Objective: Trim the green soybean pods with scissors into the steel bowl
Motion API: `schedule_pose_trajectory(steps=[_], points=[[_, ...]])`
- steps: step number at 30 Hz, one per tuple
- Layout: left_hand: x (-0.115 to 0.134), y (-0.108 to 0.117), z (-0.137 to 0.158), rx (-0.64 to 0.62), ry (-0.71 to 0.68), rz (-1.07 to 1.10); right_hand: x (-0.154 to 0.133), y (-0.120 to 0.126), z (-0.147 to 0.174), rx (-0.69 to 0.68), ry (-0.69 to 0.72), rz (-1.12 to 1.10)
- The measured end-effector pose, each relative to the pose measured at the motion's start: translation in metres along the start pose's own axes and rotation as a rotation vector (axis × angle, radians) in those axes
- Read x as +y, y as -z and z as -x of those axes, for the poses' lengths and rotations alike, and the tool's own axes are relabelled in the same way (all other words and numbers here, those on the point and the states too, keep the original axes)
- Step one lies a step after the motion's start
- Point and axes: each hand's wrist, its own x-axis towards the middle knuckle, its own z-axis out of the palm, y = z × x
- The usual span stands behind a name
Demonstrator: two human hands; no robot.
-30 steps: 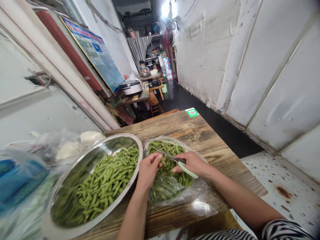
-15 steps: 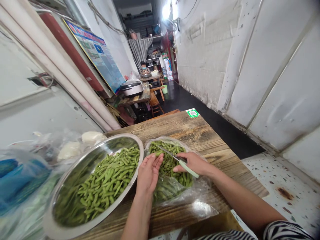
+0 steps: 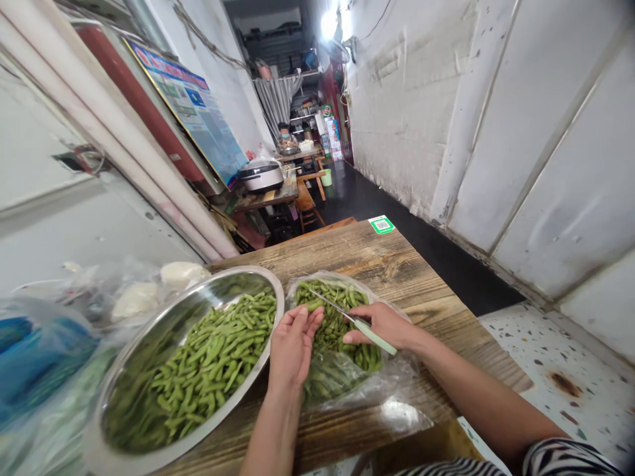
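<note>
My right hand (image 3: 380,324) grips a pair of scissors (image 3: 366,326) with pale green handles, its blades pointing up and left over the pods. Between the fingertips of my left hand (image 3: 294,344) is a green edamame pod (image 3: 312,306), close to the scissor blades. Below both hands lies a clear plastic bag (image 3: 397,380), opened out, with a heap of edamame pods (image 3: 342,334) in it. To the left, a large steel basin (image 3: 278,291) holds many loose edamame pods (image 3: 218,363).
The basin and bag rest on a wooden table (image 3: 421,291) with a green QR code sticker (image 3: 381,225) at its far edge. Plastic bags (image 3: 44,357) crowd the left side. Farther back are a cooker (image 3: 260,175) on another table and a wooden stool (image 3: 307,201).
The scissor blades have shifted slightly and show more plainly beside the pod. Both hands stay almost in place, and the camera view has moved very little.
</note>
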Motion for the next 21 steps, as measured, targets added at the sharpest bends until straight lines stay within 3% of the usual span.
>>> schedule_pose_trajectory(steps=[12,15,18,21], points=[[0.004,0.001,0.005,-0.009,-0.093,-0.166,0.006,-0.001,-0.002,-0.052,0.013,-0.082],[0.018,0.013,0.006,0.165,-0.392,-0.433,0.011,-0.004,-0.006,0.026,-0.025,-0.033],[0.038,0.028,0.005,0.404,-0.819,-0.953,0.017,-0.005,-0.01,0.125,-0.075,0.048],[0.044,0.033,0.003,0.369,-1.04,-1.351,0.02,-0.004,-0.012,0.16,-0.081,0.099]])
